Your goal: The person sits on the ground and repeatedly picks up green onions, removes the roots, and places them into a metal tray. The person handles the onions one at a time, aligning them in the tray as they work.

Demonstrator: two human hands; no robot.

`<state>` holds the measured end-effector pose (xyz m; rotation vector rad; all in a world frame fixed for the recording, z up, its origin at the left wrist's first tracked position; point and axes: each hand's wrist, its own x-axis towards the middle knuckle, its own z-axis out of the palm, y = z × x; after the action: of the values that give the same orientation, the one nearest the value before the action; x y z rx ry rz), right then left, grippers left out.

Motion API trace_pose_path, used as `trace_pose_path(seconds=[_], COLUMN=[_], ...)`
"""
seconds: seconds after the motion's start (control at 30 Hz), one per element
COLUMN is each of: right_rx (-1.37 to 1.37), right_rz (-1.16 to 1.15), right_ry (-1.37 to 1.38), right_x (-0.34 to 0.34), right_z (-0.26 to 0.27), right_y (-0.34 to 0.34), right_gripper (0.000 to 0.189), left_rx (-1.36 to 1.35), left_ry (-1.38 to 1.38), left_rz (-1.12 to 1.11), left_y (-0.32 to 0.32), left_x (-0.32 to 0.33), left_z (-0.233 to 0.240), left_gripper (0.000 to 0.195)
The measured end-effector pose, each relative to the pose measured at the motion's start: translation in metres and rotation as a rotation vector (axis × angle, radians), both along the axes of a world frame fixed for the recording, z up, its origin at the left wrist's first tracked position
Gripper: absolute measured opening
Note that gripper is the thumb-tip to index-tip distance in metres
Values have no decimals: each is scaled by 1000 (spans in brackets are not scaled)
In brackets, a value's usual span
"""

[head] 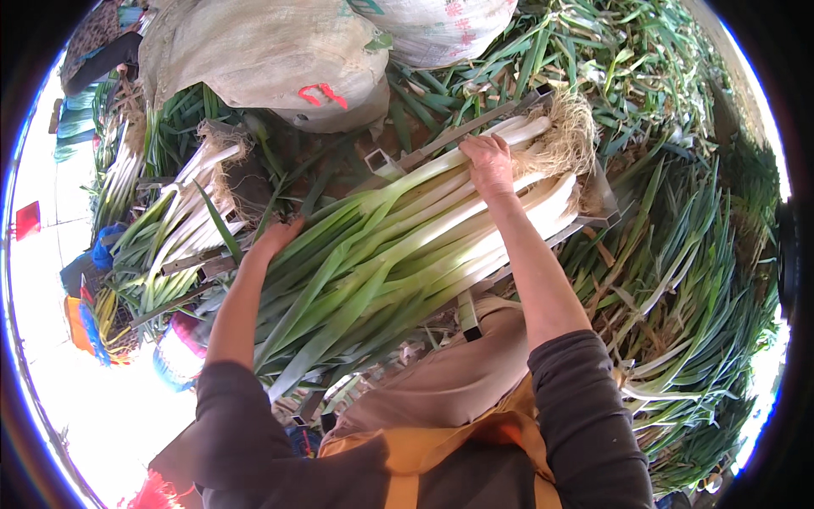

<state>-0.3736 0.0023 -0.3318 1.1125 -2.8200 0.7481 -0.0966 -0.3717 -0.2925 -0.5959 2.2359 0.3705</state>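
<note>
A thick pile of long green onions [413, 248] lies slantwise before me on a metal frame [601, 197]. Its white stalks and tangled roots [559, 140] point to the upper right, and the green leaves spread to the lower left. My right hand [489, 165] rests over the white stalks near the roots, its fingers curled over the far-side stalk. At the far left edge of the leaves, my left hand [280, 235] touches the greens. Its fingertips are partly hidden, so its grip is unclear.
Large woven sacks [273, 57] stand behind the frame. More green onions [191, 191] lie in bundles on the left. Loose leaves [610, 57] cover the ground at the upper right, and another heap of onions [687, 318] lies at right. Colored twine [95, 324] sits at left.
</note>
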Motion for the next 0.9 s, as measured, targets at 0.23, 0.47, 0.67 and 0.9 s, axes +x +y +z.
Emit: trace_pose_path(seconds=[0.23, 0.47, 0.67, 0.9], right_rx=[-100, -78, -114, -99], right_rz=[-5, -25, -33, -32], right_ry=[-15, 43, 44, 87], right_x=[1, 3, 2, 1], right_z=[-1, 1, -3, -9], right_y=[2, -1, -3, -1], right_gripper=[38, 35, 34, 33], left_rx=[-139, -305, -375, -154], left_ry=[197, -18, 123, 833], left_rz=[205, 276, 128, -425], left_y=[14, -27, 75, 141], left_x=[141, 155, 59, -63], left_z=[38, 35, 147, 79], left_gripper=[52, 45, 31, 66])
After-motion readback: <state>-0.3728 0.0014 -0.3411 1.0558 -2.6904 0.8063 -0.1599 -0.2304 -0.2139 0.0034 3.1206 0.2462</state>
